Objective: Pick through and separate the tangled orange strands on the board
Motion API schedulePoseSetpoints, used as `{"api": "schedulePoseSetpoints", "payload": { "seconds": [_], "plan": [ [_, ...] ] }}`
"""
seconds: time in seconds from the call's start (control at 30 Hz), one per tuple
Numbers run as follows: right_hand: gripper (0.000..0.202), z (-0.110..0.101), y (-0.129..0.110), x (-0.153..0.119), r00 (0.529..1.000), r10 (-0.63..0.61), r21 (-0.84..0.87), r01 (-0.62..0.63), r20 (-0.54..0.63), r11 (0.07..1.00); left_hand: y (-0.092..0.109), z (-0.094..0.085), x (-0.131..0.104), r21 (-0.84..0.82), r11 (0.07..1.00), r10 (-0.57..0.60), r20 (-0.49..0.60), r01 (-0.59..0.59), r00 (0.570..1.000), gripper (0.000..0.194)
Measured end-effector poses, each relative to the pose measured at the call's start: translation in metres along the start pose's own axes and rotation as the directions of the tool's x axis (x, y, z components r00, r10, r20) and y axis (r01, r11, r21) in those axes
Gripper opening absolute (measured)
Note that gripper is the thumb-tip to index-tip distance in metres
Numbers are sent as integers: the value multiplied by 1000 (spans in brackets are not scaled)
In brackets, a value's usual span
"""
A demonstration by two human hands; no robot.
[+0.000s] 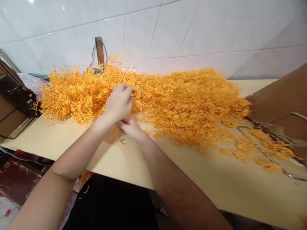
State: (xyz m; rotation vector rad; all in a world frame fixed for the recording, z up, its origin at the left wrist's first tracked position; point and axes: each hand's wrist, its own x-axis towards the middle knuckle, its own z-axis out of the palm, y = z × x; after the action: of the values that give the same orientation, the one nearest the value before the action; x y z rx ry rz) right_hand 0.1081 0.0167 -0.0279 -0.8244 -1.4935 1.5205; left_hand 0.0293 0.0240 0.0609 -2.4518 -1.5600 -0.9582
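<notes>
A long heap of orange, thin, branching, curly pieces (192,102) lies across the table (115,156); I cannot tell their material. My left hand (121,100) is at the front of the heap's left part (74,92), back of the hand up, fingers curled in and partly smeared by motion. Just below it, on the near side, my right hand (130,127) is closed, its fingertips partly covered by the left. What either hand grips is hidden. One small loose orange piece (121,140) lies on the table in front of them.
A white tiled wall (144,28) rises behind the table. An upright brown post (99,51) stands behind the heap. On the left are a black box (19,92) and a white plastic bag (32,81). Brown cardboard (283,95) and a metal wire frame (266,155) are at the right.
</notes>
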Motion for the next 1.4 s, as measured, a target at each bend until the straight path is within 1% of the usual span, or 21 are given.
{"api": "schedulePoseSetpoints", "payload": {
  "seconds": [0.07, 0.13, 0.2, 0.23, 0.27, 0.3, 0.37, 0.43, 0.47, 0.53, 0.63, 0.7, 0.77, 0.87, 0.93, 1.0, 1.07, 1.13, 1.23, 1.3, 1.4],
  "plan": [
    [33, 2, -1, -1, 1000, 2, 15, -2, -9, 1000, -37, -5, -8, 103, 986, -127, -30, 129, 991, 27],
    [38, 4, -3, -3, 1000, 18, 37, -17, -7, 999, -65, -6, -12, 122, 976, -180, -30, 182, 983, 25],
    [39, 5, -5, -4, 999, 35, 58, -34, -8, 998, -81, -4, -14, 17, 977, -214, -31, 215, 976, 17],
    [39, 5, -6, -5, 999, 41, 66, -40, -11, 997, -85, -4, -14, -94, 965, -251, -42, 247, 967, 13],
    [40, 4, -6, -5, 999, 47, 71, -45, -15, 996, -87, -4, -15, -239, 926, -311, -52, 291, 949, 10],
    [41, 4, -7, -5, 999, 51, 73, -50, -18, 996, -87, -5, -15, -401, 852, -390, -55, 337, 919, 7],
    [43, 2, -7, -5, 998, 60, 64, -58, -26, 996, -83, -8, -18, -681, 623, -545, -25, 385, 838, 5],
    [46, 1, -6, -4, 997, 68, 62, -66, -34, 996, -78, -13, -24, -827, 412, -635, 40, 382, 772, 9],
    [48, 1, -6, -4, 997, 68, 66, -65, -39, 996, -75, -16, -28, -860, 343, -655, 69, 377, 752, 10],
    [50, 1, -5, -3, 997, 55, 70, -52, -49, 996, -69, -20, -35, -896, 250, -662, 119, 367, 740, 9],
    [52, 0, -4, -2, 996, 27, 42, -24, -87, 999, -65, -26, -44, -935, 107, -630, 198, 337, 751, 9],
    [52, -1, -3, -3, 994, 8, 13, -7, -112, 1000, -65, -30, -49, -950, -13, -610, 254, 311, 751, 10],
    [50, -2, 0, -3, 991, -20, -30, 16, -132, 999, -68, -33, -54, -950, -99, -599, 295, 298, 744, 14],
    [44, -4, 2, -4, 980, -84, -140, 60, -178, 988, -71, -31, -61, -939, -125, -602, 328, 319, 729, 25],
    [35, -4, 1, -6, 954, -135, -259, 64, -269, 964, -71, -26, -64, -924, -141, -604, 364, 355, 709, 32],
    [22, -4, -5, -9, 918, -178, -405, 21, -355, 914, -68, -19, -65, -910, -149, -606, 392, 386, 692, 33],
    [13, -4, -14, -17, 904, -215, -561, -34, -371, 827, -64, -14, -64, -899, -124, -608, 403, 420, 683, 31],
    [13, -6, -26, -30, 912, -249, -705, -60, -327, 707, -62, -11, -62, -892, -117, -619, 409, 436, 670, 27],
    [27, -10, -45, -58, 905, -329, -832, -48, -271, 552, -61, -13, -60, -878, -214, -590, 466, 428, 660, 21],
    [35, -12, -58, -77, 909, -378, -898, 9, -176, 439, -62, -16, -60, -865, -255, -551, 497, 432, 670, 22],
    [39, -11, -77, -101, 873, -474, -968, 3, -120, 251, -62, -18, -60, -868, -237, -564, 488, 436, 666, 21]
  ]
}}
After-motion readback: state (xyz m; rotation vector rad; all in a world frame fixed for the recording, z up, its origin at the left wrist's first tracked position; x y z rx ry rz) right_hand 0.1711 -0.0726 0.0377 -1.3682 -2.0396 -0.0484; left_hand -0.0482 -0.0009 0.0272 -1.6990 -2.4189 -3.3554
